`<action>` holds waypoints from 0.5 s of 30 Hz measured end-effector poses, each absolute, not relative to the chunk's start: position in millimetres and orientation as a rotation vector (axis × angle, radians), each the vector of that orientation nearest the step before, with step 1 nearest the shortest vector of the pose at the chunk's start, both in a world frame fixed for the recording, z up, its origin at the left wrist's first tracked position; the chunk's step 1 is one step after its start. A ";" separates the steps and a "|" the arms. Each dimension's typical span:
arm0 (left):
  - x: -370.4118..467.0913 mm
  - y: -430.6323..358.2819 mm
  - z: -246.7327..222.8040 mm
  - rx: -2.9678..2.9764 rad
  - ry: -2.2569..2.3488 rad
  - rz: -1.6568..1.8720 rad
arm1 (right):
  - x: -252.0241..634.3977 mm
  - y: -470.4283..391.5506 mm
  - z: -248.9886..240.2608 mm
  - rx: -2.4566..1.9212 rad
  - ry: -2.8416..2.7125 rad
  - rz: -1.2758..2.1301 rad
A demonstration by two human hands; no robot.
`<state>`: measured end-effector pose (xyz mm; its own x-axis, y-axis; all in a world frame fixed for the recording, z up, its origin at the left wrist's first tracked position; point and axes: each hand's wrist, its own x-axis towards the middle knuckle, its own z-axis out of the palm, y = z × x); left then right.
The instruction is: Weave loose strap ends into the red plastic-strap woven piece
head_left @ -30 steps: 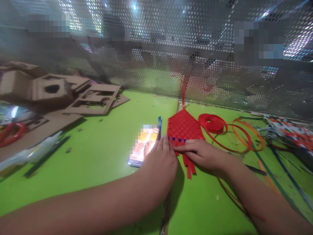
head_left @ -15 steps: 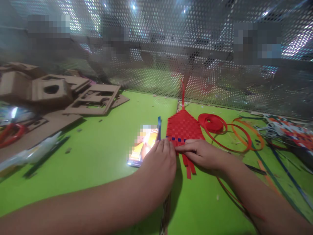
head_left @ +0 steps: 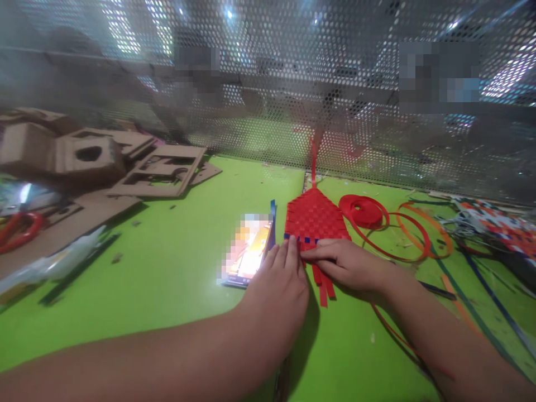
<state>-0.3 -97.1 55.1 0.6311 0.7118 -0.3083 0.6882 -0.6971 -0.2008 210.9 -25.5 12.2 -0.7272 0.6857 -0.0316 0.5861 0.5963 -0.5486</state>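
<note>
A red woven strip piece (head_left: 317,214) with a pointed top lies on the green table, with loose strip ends (head_left: 324,285) hanging from its lower edge. A blue strip (head_left: 307,240) shows in squares across its lower rows. My left hand (head_left: 278,285) lies at the weave's lower left corner, fingers stretched forward and fingertips at its edge; its thumb is hidden. My right hand (head_left: 343,261) is closed over the lower right part, its index finger along the lower rows and the other fingers curled at the strips. A lit phone (head_left: 247,251) lies left of my left hand.
A red strip coil (head_left: 364,212) lies right of the weave, near orange loops (head_left: 444,240). Cardboard pieces (head_left: 163,170) and red-handled scissors (head_left: 23,231) are at left. A multicoloured woven piece (head_left: 498,223) lies far right. A perforated metal panel (head_left: 268,84) stands behind.
My left hand has shifted slightly right, its fingertips now farther onto the weave's lower left corner and more spread. The right hand stays in place. The phone's screen picture has changed.
</note>
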 end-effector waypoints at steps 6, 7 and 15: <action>-0.6 -104.6 48.6 -2.745 -1.212 0.507 | 209.4 -27.2 16.0 -1.128 -2.639 0.820; -0.4 -106.2 46.6 -2.745 -1.215 0.502 | 209.4 -27.3 16.5 -1.131 -2.648 0.814; 2.9 -115.1 39.9 -2.754 -1.240 0.528 | 209.8 -27.4 17.0 -1.140 -2.665 0.797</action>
<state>2.9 -115.1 39.9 0.6142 0.7383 -0.2786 0.7125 -0.6706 -0.2064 209.8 -27.4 17.0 -0.7045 0.7052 -0.0801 0.6334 0.5737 -0.5193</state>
